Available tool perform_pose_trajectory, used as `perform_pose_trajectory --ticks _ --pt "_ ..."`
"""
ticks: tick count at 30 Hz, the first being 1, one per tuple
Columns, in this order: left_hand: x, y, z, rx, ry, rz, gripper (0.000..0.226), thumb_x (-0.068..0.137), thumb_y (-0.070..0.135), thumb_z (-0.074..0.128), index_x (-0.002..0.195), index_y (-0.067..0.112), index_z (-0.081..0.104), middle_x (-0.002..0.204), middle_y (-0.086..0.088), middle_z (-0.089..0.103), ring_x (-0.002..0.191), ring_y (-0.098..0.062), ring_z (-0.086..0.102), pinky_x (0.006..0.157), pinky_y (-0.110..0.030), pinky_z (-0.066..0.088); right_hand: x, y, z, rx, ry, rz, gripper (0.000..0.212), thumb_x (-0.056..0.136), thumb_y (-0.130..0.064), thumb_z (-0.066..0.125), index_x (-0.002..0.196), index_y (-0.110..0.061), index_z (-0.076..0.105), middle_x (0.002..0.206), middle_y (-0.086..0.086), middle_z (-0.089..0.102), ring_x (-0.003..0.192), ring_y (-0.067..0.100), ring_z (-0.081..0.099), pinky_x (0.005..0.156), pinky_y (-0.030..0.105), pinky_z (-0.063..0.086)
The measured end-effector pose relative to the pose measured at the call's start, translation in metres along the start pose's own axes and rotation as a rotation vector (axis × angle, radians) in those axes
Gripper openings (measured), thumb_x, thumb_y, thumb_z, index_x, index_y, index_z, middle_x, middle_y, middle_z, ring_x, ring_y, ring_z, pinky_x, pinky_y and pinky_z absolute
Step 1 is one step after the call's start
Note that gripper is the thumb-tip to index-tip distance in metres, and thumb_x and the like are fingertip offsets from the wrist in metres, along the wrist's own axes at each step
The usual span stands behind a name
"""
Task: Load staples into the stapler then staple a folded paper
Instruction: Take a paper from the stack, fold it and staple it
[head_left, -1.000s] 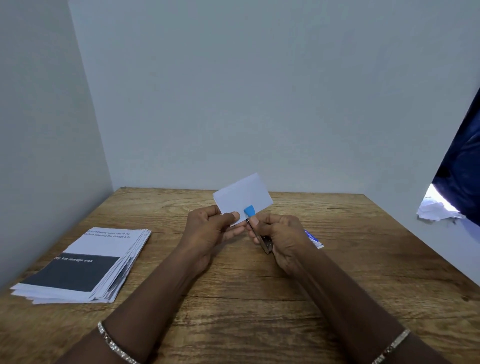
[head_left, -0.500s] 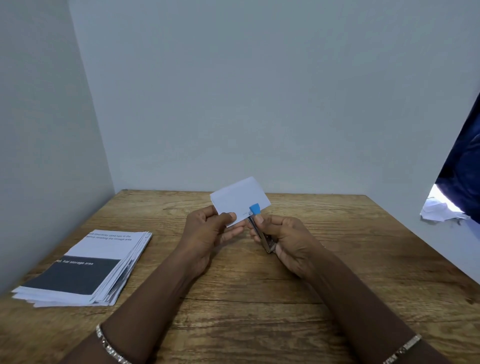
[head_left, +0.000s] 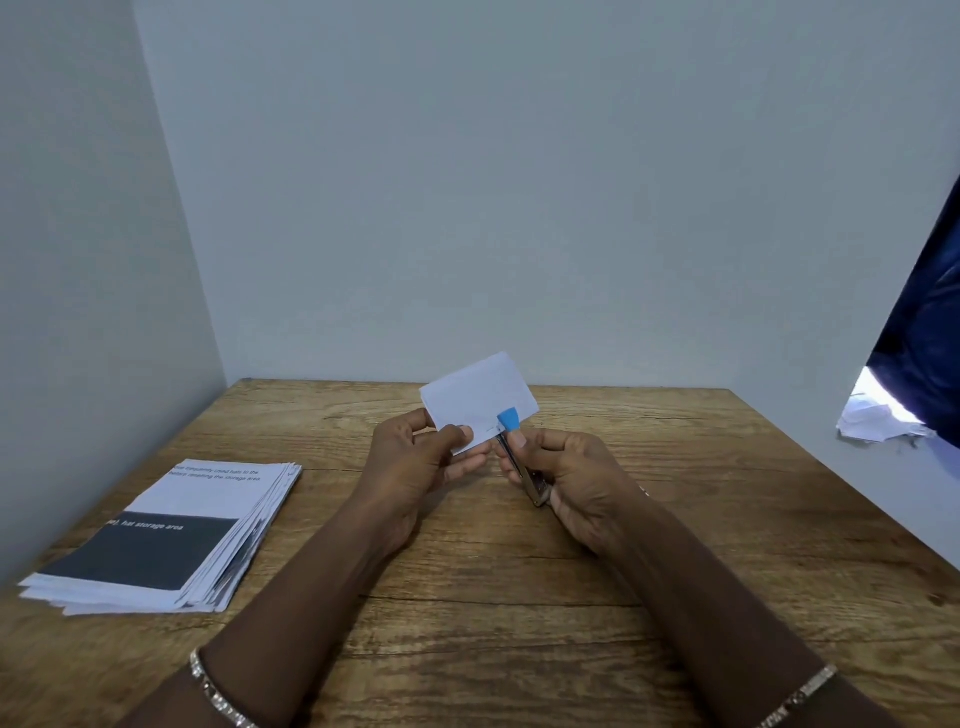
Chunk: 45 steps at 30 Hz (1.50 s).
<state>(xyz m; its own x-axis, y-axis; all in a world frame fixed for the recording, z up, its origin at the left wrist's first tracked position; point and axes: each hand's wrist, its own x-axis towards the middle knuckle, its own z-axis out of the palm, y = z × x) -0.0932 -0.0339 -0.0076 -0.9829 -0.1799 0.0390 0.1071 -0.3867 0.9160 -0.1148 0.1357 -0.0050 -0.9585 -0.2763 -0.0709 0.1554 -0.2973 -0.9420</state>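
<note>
Head view: above the middle of the brown wooden tabletop (head_left: 519, 613), the left hand (head_left: 415, 462) pinches a small white folded paper (head_left: 478, 399) between thumb and fingers (head_left: 470, 463). The right hand (head_left: 576, 483) grips a slim blue-tipped metal stapler (head_left: 509, 421), its tip over the paper's lower edge. 1 stack of printed sheets (head_left: 171, 540) lies at the tabletop's left.

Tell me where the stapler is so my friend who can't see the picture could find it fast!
Start at the wooden table and find the two hands above its middle. The right hand grips the stapler, a slim metal bar meeting the folded white paper that the left hand pinches. Unlike the plain white paper beside it, it has a bright blue tip.
</note>
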Motion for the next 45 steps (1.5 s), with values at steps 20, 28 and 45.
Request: perform_pose_trajectory --ticks 20,28,45 --pt "0.001 0.0 -0.003 0.035 0.04 -0.001 0.023 0.087 -0.005 0.068 0.11 -0.005 0.067 0.097 -0.022 0.077 0.081 -0.028 0.078 0.061 -0.025 0.061 -0.002 -0.002 0.0 -0.073 0.05 -0.006 0.027 0.088 -0.011 0.071 0.105 0.009 0.071 0.087 0.016 0.072 0.072 0.017 0.066 0.086 0.035 0.056" --pt "0.004 -0.001 -0.007 -0.004 0.079 0.019 0.023 0.088 -0.003 0.07 0.11 0.0 0.067 0.093 -0.014 0.08 0.082 -0.027 0.079 0.062 -0.023 0.061 -0.004 -0.001 -0.002 -0.877 0.391 -0.332 0.034 0.073 -0.04 0.082 0.098 -0.017 0.08 0.082 -0.004 0.078 0.083 0.01 0.072 0.077 0.033 0.058" --pt "0.002 -0.003 -0.005 -0.05 0.066 0.026 0.034 0.085 -0.001 0.074 0.117 -0.005 0.062 0.092 -0.016 0.08 0.082 -0.026 0.079 0.062 -0.022 0.06 -0.002 0.007 -0.001 -1.352 0.415 -0.441 0.047 0.076 -0.048 0.077 0.107 -0.013 0.068 0.101 0.002 0.068 0.099 0.021 0.062 0.078 0.031 0.041"
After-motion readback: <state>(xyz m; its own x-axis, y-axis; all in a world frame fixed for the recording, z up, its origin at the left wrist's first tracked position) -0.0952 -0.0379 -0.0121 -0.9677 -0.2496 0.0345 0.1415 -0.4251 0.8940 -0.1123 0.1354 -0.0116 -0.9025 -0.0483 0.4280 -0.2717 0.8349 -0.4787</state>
